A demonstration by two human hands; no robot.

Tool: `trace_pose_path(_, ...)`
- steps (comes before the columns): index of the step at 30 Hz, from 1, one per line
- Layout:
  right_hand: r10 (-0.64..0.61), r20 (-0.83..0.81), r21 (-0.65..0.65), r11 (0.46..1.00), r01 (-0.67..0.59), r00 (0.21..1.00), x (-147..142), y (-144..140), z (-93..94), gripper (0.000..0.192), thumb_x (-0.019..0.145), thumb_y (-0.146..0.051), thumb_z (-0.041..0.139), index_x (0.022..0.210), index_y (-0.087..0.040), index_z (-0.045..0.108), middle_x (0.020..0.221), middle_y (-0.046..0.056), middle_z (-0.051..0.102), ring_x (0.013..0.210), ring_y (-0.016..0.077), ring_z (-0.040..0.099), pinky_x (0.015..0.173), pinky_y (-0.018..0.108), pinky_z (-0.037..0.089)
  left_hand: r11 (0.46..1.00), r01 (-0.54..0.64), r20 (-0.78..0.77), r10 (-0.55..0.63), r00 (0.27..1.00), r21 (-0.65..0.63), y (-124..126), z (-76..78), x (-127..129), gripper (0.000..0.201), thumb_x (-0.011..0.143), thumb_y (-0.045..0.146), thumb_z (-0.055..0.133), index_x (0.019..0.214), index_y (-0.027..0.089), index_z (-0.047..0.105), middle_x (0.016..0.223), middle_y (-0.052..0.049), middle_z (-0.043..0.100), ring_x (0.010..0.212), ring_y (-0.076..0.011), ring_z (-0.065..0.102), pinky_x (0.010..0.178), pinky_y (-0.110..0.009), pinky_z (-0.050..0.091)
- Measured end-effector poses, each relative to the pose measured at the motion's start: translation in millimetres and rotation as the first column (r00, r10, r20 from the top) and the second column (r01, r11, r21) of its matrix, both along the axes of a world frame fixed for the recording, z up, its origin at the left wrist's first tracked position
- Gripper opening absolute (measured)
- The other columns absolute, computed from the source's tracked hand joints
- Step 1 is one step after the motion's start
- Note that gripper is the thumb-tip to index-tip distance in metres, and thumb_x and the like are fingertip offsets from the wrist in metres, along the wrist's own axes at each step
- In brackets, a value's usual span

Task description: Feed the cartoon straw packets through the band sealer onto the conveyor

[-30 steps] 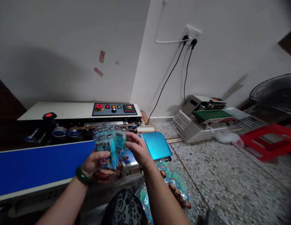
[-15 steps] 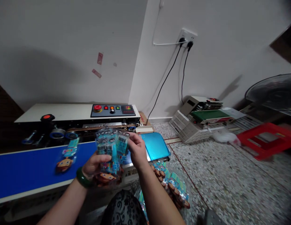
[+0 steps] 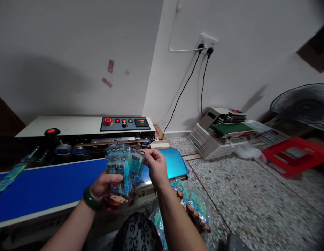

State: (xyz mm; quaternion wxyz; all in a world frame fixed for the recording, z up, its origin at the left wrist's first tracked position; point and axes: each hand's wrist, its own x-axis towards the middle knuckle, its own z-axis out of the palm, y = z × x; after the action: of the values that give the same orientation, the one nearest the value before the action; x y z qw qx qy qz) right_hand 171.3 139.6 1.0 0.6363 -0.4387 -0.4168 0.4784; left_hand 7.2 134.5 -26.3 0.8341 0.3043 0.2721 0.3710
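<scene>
My left hand, with a green bangle at the wrist, is wrapped round a stack of clear plastic packets printed in blue with barcodes and a brown cartoon face. Its thumb presses across the front. My right hand pinches the top corner of one packet fanned out on the stack's right side. Behind the stack runs the blue conveyor belt of a sealing machine. Another packet lies at the belt's left end, partly out of view.
A shiny blue plate extends from the machine's right end. Below it, a clear bag of similar packets sits by my right forearm. Farther right are a smaller machine with a green belt on a white crate, a red plastic frame and a fan.
The packet on the belt has travelled left, from beside the stack to the far left end. My right hand has shifted slightly right, still pinching the packet; my left hand stays nearly still.
</scene>
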Motion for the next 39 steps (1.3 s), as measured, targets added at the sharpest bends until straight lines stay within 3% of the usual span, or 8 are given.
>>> trace_pose_path(7,-0.114,0.126,0.206,0.975,0.086,0.985,-2.1,-3.7,5.9,0.009,0.069,-0.021,0.061,0.063,-0.018,0.055,0.075,0.001,0.060,0.074,0.0130,0.055,0.070,0.025,0.042,1.000,-0.007,0.010,0.007,1.000,0.004,-0.5,0.9,-0.2,0.030,0.055,0.015,0.066,0.085,0.014,0.069,0.070,-0.009,0.071,0.054,-0.0262,0.065,0.051,-0.036,0.054)
trace_pose_path(14,0.141,0.161,0.098,0.983,-0.158,0.977,1.1,-6.0,5.5,0.017,0.068,-0.022,0.061,0.085,-0.019,0.061,0.085,0.001,0.063,0.081,0.0150,0.056,0.073,0.025,0.043,0.997,0.076,0.009,-0.076,0.997,0.000,3.4,-14.2,-6.4,0.025,0.058,0.018,0.065,0.082,0.012,0.068,0.070,-0.011,0.071,0.058,-0.0284,0.065,0.052,-0.038,0.053)
trace_pose_path(20,0.084,0.027,0.058,0.995,-0.085,0.996,-5.3,-5.0,1.5,0.010,0.067,-0.023,0.063,0.076,-0.019,0.065,0.077,-0.001,0.064,0.074,0.0135,0.056,0.069,0.023,0.042,0.997,0.071,0.052,-0.072,0.996,0.032,4.5,-19.6,-8.0,0.026,0.059,0.015,0.062,0.084,0.012,0.068,0.077,-0.010,0.071,0.064,-0.0275,0.066,0.056,-0.038,0.054)
trace_pose_path(23,0.243,-0.077,0.013,0.970,-0.243,0.967,-6.8,-10.5,-2.0,0.032,0.064,-0.024,0.067,0.096,-0.024,0.060,0.085,-0.002,0.064,0.075,0.0123,0.057,0.069,0.023,0.044,0.993,0.114,0.115,-0.113,0.987,-0.004,4.6,-15.8,-7.9,0.023,0.059,0.019,0.063,0.080,0.012,0.069,0.083,-0.011,0.071,0.070,-0.0301,0.066,0.061,-0.041,0.053)
trace_pose_path(26,0.338,-0.134,-0.063,0.935,-0.348,0.932,-5.5,-15.2,-12.7,0.025,0.063,-0.026,0.068,0.085,-0.021,0.059,0.071,-0.004,0.063,0.059,0.0098,0.056,0.058,0.021,0.045,0.988,0.152,0.130,-0.147,0.981,-0.031,5.0,-9.3,-8.5,0.027,0.058,0.023,0.063,0.082,0.013,0.069,0.082,-0.011,0.071,0.068,-0.0308,0.066,0.058,-0.040,0.054)
trace_pose_path(30,0.067,-0.169,-0.152,0.984,-0.094,0.983,11.5,-6.9,-36.3,0.020,0.062,-0.030,0.067,0.074,-0.017,0.057,0.063,-0.003,0.062,0.055,0.0098,0.056,0.052,0.020,0.043,0.995,0.012,0.038,-0.008,0.999,-0.098,6.8,-2.0,-13.3,0.036,0.053,0.022,0.065,0.088,0.016,0.067,0.074,-0.008,0.071,0.063,-0.0282,0.066,0.055,-0.037,0.054)
trace_pose_path(34,-0.166,-0.087,-0.292,0.947,0.134,0.982,47.2,13.1,-56.9,0.024,0.057,-0.025,0.064,0.078,-0.017,0.056,0.059,-0.003,0.062,0.047,0.0094,0.054,0.046,0.019,0.041,0.974,-0.143,-0.054,0.135,0.989,-0.176,9.5,0.5,-19.2,0.030,0.050,0.022,0.067,0.079,0.016,0.067,0.068,-0.007,0.071,0.063,-0.0291,0.066,0.062,-0.042,0.054)
trace_pose_path(39,-0.155,0.016,-0.425,0.893,0.147,0.988,76.6,34.9,-62.2,0.015,0.056,-0.020,0.060,0.069,-0.016,0.055,0.053,-0.003,0.059,0.041,0.0091,0.051,0.042,0.021,0.039,0.969,-0.159,-0.072,0.148,0.986,-0.189,9.8,2.0,-16.8,0.030,0.047,0.022,0.070,0.076,0.013,0.068,0.072,-0.010,0.071,0.065,-0.0317,0.066,0.063,-0.045,0.053)
